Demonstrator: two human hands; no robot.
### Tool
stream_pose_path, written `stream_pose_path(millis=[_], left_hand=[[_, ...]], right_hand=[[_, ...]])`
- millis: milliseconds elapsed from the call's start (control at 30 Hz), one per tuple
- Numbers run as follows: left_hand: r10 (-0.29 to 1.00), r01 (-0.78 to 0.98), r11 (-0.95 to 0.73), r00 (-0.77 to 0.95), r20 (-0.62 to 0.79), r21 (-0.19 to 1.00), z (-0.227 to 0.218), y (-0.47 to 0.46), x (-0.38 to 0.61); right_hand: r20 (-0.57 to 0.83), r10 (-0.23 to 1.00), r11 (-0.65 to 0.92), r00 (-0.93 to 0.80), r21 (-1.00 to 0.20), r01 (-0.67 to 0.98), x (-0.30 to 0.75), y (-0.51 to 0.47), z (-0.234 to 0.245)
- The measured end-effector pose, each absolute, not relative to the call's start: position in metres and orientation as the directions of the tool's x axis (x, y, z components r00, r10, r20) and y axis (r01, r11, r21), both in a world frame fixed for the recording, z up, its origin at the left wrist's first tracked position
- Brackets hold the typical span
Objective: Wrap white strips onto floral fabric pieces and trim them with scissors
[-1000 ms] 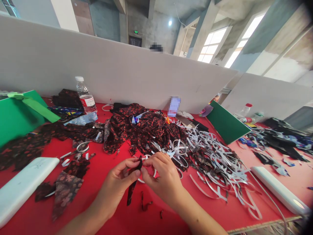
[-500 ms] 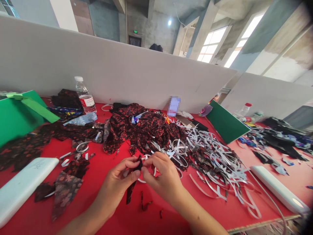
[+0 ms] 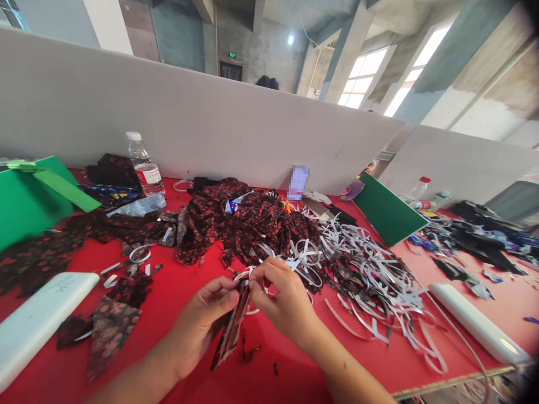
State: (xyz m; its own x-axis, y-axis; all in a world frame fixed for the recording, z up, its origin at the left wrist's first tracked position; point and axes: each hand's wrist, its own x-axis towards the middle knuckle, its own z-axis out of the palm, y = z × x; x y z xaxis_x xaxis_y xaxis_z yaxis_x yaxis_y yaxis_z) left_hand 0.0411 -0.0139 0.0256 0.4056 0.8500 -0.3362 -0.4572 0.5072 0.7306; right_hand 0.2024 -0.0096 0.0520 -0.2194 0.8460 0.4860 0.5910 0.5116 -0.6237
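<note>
Both hands meet above the red table (image 3: 290, 359). Between them is a narrow, dark brown folded strip of fabric (image 3: 231, 331), its lower end hanging toward me. My left hand (image 3: 210, 308) is closed on the strip, thumb on top. My right hand (image 3: 273, 289) pinches its upper end with thumb and fingertips. Part of a white ring-shaped band (image 3: 243, 274) shows just behind the fingers; whether it touches the strip I cannot tell. Small dark scraps (image 3: 250, 353) lie below the hands.
Dark red floral cloth (image 3: 210, 224) is heaped behind my hands. A tangle of white strips (image 3: 370, 280) covers the right side. White oblong devices stand left (image 3: 46, 320) and right (image 3: 475, 322). A water bottle (image 3: 147, 171) and a phone (image 3: 298, 182) are near the grey partition (image 3: 210, 123).
The fabric strip, mostly bunched in my fingers before, now shows its length, spread flatter and hanging down. My left hand has shifted slightly down; my right hand still pinches the top.
</note>
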Motion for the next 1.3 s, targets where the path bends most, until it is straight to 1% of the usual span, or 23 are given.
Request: stream_pose_path(millis=[133, 233, 300, 367, 433, 533, 667, 700, 767, 800, 833, 867, 900, 967, 1100, 1233, 1300], left_hand=[[0.805, -0.487, 0.578, 0.47, -0.362, 0.654, 0.024, -0.013, 0.038], [0.788, -0.511, 0.604, 0.5, -0.36, 0.612, 0.025, -0.012, 0.036], [0.777, -0.524, 0.62, 0.517, -0.36, 0.584, 0.026, -0.011, 0.035], [0.761, -0.52, 0.638, 0.536, -0.365, 0.568, 0.026, -0.009, 0.033], [0.742, -0.505, 0.661, 0.551, -0.383, 0.555, 0.024, -0.007, 0.031], [0.695, -0.468, 0.712, 0.581, -0.424, 0.524, 0.022, -0.002, 0.029], [0.585, -0.366, 0.808, 0.597, -0.549, 0.462, 0.025, 0.005, 0.028], [0.559, -0.339, 0.826, 0.596, -0.576, 0.451, 0.026, 0.006, 0.028], [0.546, -0.314, 0.833, 0.601, -0.583, 0.456, 0.026, 0.008, 0.028], [0.558, -0.314, 0.823, 0.605, -0.568, 0.474, 0.026, 0.008, 0.027], [0.569, -0.308, 0.811, 0.609, -0.552, 0.496, 0.025, 0.009, 0.027], [0.579, -0.295, 0.799, 0.613, -0.537, 0.524, 0.024, 0.008, 0.027], [0.586, -0.275, 0.786, 0.619, -0.523, 0.554, 0.023, 0.008, 0.026], [0.6, -0.243, 0.758, 0.625, -0.5, 0.605, 0.022, 0.007, 0.026], [0.6, -0.209, 0.737, 0.641, -0.479, 0.643, 0.022, 0.006, 0.024], [0.619, -0.211, 0.711, 0.641, -0.455, 0.67, 0.019, 0.006, 0.021], [0.636, -0.199, 0.674, 0.646, -0.422, 0.712, 0.014, 0.006, 0.021]], right_hand=[[0.45, 0.876, 0.451, -0.172, -0.642, 0.62, 0.208, -0.002, 0.051], [0.375, 0.917, 0.361, -0.137, -0.631, 0.687, 0.217, 0.009, 0.049], [0.314, 0.943, 0.279, -0.106, -0.582, 0.764, 0.227, 0.018, 0.046], [0.289, 0.955, 0.221, -0.069, -0.535, 0.815, 0.24, 0.027, 0.042], [0.291, 0.956, 0.183, -0.039, -0.49, 0.852, 0.253, 0.035, 0.038], [0.309, 0.951, 0.14, -0.015, -0.387, 0.911, 0.268, 0.041, 0.032], [0.339, 0.941, 0.107, -0.009, -0.272, 0.956, 0.271, 0.037, 0.038], [0.345, 0.938, 0.126, -0.029, -0.26, 0.957, 0.268, 0.033, 0.042], [0.351, 0.922, 0.265, -0.163, -0.266, 0.927, 0.26, 0.024, 0.053], [0.361, 0.879, 0.422, -0.31, -0.29, 0.859, 0.254, 0.019, 0.058], [0.366, 0.812, 0.569, -0.455, -0.322, 0.757, 0.249, 0.014, 0.061], [0.362, 0.746, 0.665, -0.559, -0.349, 0.66, 0.243, 0.009, 0.063], [0.354, 0.692, 0.722, -0.63, -0.37, 0.585, 0.238, 0.006, 0.064], [0.315, 0.652, 0.751, -0.69, -0.392, 0.531, 0.23, 0.001, 0.061], [0.266, 0.646, 0.754, -0.716, -0.368, 0.544, 0.224, -0.001, 0.054], [0.313, 0.653, 0.757, -0.689, -0.299, 0.582, 0.223, -0.003, 0.055], [0.357, 0.672, 0.741, -0.649, -0.309, 0.597, 0.226, -0.006, 0.058]])
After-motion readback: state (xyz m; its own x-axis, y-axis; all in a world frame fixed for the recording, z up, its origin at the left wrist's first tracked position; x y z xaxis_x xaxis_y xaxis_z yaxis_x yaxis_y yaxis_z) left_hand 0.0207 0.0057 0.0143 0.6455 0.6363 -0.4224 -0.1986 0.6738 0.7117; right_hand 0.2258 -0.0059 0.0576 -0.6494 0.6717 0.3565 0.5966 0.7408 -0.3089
